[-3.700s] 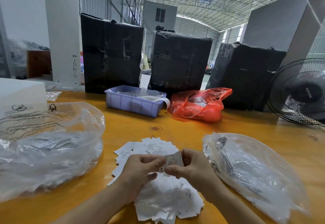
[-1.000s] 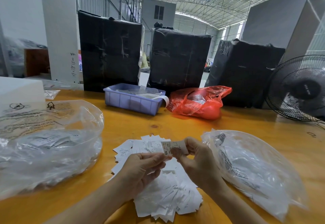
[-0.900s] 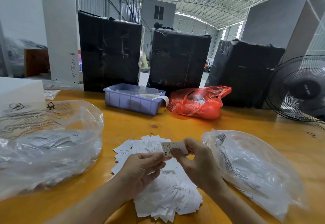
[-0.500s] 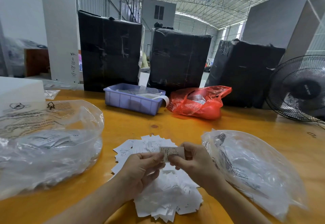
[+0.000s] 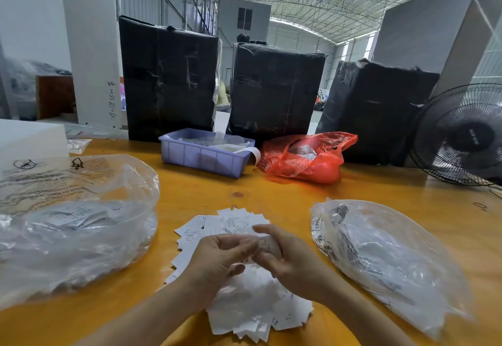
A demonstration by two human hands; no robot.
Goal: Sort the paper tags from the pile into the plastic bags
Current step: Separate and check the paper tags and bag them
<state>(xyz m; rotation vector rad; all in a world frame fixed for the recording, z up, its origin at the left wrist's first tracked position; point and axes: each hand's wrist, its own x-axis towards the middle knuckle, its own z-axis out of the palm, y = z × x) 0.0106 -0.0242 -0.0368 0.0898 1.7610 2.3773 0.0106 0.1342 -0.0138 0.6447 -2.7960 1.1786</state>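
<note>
I see both hands meeting low over the pile of paper tags (image 5: 244, 302), which is spread across the near middle of the orange wooden desk (image 5: 271, 190). My left hand (image 5: 217, 261) has its fingers curled, thumb and fingertips pinching one end of a single paper tag (image 5: 267, 245). My right hand (image 5: 288, 258) pinches the other end of that same tag between thumb and forefinger, so the slip is held between the two hands just above the pile. The printing on it is too blurred for me to read.

To the left of the pile lies a large clear plastic bag (image 5: 73, 218) with black lettering on it and white tags showing through its lower part. To the right lies a second clear bag (image 5: 380, 258), also printed and also holding white tags; its near edge is just beside my right hand but not touching it.

Further back on the desk I see a lilac plastic bin (image 5: 201, 155) with white material in it, and right beside it a crumpled red bag (image 5: 307, 158). Behind those stand three black wrapped bales (image 5: 274, 90). A black fan (image 5: 461, 133) sits at the far right edge, and a white box (image 5: 30, 139) at the far left
</note>
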